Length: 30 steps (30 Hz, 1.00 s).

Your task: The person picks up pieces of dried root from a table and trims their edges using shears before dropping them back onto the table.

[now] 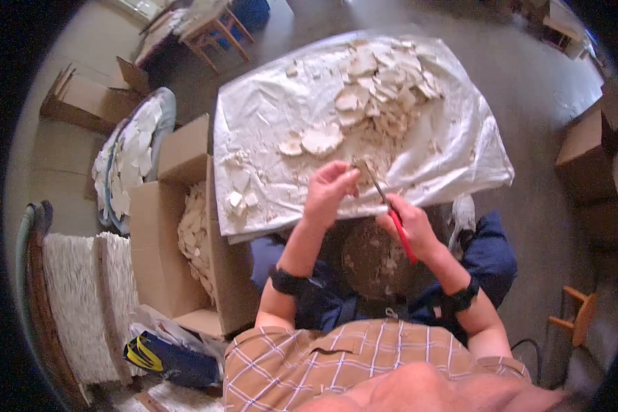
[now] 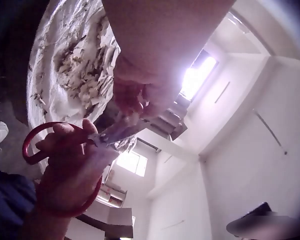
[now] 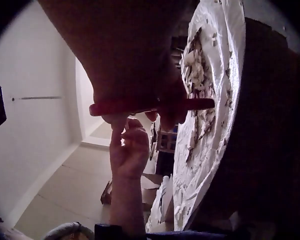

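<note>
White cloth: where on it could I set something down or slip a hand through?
The cloth looks nearly bare at far left, beyond the two round pieces, and along its right edge, beside the pile. There's also a gap between the small white bits and the left hand. It's crowded at the pile and the crumbs below it.

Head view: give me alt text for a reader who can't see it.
A person's right hand holds red-handled scissors near a small piece pinched in the left hand, above a white sheet bearing pale, flat pieces. An open cardboard box holds similar pieces.
</note>
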Tool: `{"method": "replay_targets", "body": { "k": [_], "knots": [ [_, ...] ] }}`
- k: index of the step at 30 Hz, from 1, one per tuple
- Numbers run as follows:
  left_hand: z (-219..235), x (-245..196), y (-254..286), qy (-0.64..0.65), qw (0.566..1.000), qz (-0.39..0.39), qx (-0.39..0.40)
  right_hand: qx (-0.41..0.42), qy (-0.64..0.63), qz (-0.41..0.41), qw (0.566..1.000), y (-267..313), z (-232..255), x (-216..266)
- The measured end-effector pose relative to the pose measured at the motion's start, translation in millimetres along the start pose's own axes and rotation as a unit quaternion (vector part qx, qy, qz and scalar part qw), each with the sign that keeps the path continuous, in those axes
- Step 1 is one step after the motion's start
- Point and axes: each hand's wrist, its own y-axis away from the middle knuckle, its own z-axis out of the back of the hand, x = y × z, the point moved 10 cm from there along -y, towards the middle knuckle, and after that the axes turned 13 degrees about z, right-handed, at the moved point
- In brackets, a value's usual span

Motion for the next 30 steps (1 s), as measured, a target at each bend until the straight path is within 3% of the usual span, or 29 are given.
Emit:
{"method": "replay_targets", "body": {
  "k": [6,10,14,21,24,26,30],
  "knots": [
    [-8.9,5.8,-1.0,0.025,0.998,0.011,0.06,0.008,0.004,-0.017,1.0,0.1,1.6,4.1],
    [-14.6,5.3,4.4,0.024,0.998,-0.041,0.044,-0.036,-0.032,-0.02,0.999,1.5,1.8,3.4],
    [-4.3,12.4,2.9,0.038,0.999,-0.028,0.007,-0.022,-0.021,-0.056,0.998,3.9,-2.8,-1.1],
    [-4.8,11.4,-3.3,0.118,0.991,-0.033,0.056,-0.011,-0.034,-0.076,0.996,2.6,-7.1,-7.9],
    [-0.7,6.3,-2.9,0.116,0.992,-0.035,0.038,-0.008,-0.024,-0.082,0.996,3.9,-7.2,-12.4],
    [6.6,0.6,-2.9,0.105,0.993,-0.041,0.028,-0.033,0.077,-0.037,0.996,2.3,4.1,-8.7],
    [9.1,0.0,-2.6,0.019,1.0,-0.008,0.024,-0.045,0.134,-0.002,0.99,0.1,14.7,5.0]
  ]
}}
